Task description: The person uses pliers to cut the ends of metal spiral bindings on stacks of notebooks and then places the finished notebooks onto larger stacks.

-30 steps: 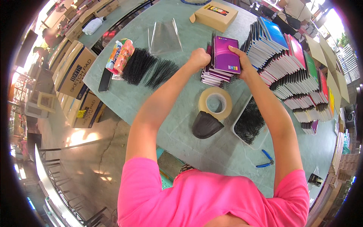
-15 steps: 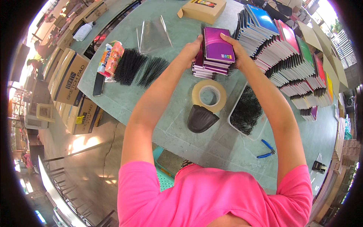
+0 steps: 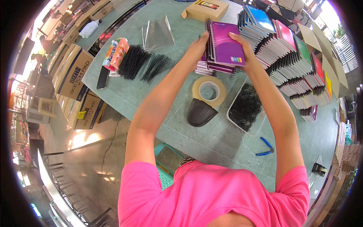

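Note:
Between my two hands are purple spiral notebooks, gripped by the side edges and raised a little over others of their kind. My left hand closes on the black coil edge. At the opposite side, my right hand has its thumb on the top cover and its fingers hidden behind. How many notebooks are held cannot be made out. Below them, a low pile of notebooks partly shows on the green table. Just nearer lie a roll of clear tape and a dark curved piece.
Stacks of coloured spiral notebooks fill the right side. A clear tray of black coils and blue pliers lie nearer. Loose black coils, plastic sleeves and colourful packets are at left; a cardboard box stands behind.
Both hands have lifted the purple notebooks up and slightly right, so they look larger. The whole view has shifted slightly; the other things on the table stay in place.

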`<state>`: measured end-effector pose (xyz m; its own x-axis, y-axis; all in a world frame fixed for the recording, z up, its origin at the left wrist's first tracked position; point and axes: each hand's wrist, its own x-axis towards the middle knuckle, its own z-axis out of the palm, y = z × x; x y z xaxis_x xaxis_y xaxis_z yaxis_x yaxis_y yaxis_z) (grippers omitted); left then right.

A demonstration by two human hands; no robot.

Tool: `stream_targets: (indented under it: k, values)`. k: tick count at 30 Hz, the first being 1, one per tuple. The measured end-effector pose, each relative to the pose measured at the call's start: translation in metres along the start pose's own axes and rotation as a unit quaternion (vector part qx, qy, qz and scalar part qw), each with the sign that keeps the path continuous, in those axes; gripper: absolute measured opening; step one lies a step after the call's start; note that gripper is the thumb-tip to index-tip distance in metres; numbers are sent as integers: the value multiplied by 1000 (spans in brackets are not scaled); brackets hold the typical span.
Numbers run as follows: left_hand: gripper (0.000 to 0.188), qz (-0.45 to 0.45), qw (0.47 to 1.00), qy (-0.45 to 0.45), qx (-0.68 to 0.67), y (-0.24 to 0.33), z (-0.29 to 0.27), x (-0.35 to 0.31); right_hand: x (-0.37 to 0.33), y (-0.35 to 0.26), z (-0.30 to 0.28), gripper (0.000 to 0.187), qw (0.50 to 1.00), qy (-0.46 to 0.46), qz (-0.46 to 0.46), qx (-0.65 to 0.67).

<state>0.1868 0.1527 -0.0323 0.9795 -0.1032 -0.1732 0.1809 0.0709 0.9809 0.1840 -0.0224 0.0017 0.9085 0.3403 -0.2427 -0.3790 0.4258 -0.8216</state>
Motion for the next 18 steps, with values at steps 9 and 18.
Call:
stream_targets:
  k: [9,18]
  values:
    - [45,-13,964,90,-249,-69,46,-226,-199,122,7,81,997,-47,3,64]
    - [64,13,923,55,-379,-133,11,-304,-226,221,-5,114,909,-151,-254,-292]
